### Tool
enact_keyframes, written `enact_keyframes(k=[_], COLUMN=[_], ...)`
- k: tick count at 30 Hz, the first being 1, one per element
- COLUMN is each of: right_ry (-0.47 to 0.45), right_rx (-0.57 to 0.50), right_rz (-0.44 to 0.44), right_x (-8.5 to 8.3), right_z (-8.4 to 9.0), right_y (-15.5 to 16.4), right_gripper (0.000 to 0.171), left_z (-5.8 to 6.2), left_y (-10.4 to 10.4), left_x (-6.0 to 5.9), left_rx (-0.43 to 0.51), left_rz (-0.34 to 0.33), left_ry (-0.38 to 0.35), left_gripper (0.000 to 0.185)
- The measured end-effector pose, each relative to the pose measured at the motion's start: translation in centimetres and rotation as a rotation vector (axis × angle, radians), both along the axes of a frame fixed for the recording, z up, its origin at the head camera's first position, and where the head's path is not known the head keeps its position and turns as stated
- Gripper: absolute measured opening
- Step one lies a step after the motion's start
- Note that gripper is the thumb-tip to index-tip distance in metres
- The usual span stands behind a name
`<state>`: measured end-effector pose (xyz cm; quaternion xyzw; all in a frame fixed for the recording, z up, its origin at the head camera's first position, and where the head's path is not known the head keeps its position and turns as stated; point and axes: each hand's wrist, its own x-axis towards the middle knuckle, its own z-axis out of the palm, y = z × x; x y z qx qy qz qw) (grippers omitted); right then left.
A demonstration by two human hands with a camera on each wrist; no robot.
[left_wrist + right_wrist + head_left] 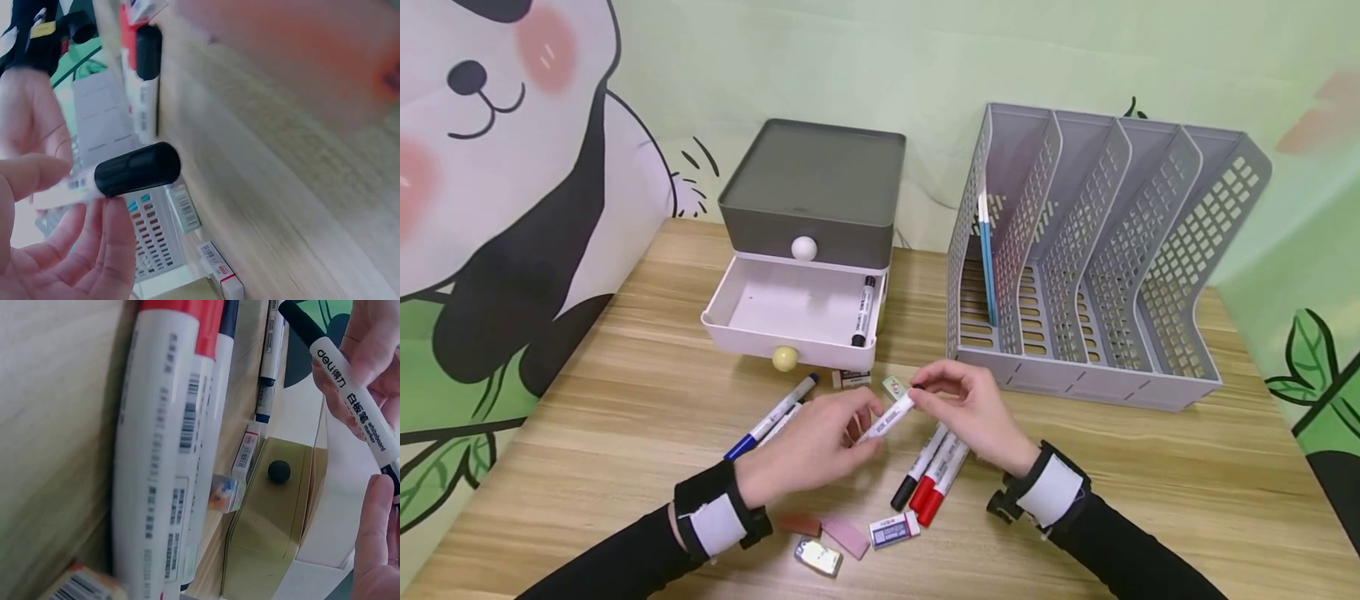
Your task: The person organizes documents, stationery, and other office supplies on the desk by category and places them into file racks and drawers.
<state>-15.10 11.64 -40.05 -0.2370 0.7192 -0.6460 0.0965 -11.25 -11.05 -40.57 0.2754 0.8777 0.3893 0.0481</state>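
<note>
Marker (891, 417): white barrel, black cap | left hand (808, 450) and right hand (973, 412) fingers pinch its ends

I see 1 white whiteboard marker (891, 417) with a black cap at each visible end, printed lettering along its barrel. It is held off the table, tilted, its far-right end higher. My left hand (820, 446) pinches its near-left end; my right hand (973, 408) pinches its far-right cap.
</note>
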Motion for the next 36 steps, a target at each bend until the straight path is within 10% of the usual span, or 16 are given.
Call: enact_keyframes(k=[12, 29, 36], right_ry=[0.084, 0.111, 0.361], right_rx=[-0.097, -0.152, 0.050], right_rz=[0.044, -0.069, -0.097], right_x=[-0.6, -1.3, -1.7], right_z=[0.3, 1.9, 1.7], right_y=[-0.1, -2.1, -3.3], right_gripper=[0.018, 0.019, 0.027], left_z=[1.1, 5.6, 7.8], left_y=[-1.5, -2.9, -4.6], left_x=[-1.1, -0.7, -2.3], left_rx=[0.187, 0.139, 0.076], left_rz=[-0.066, 0.005, 0.123], left_ry=[-0.246, -0.059, 0.038], left_gripper=[0.024, 0.033, 0.034])
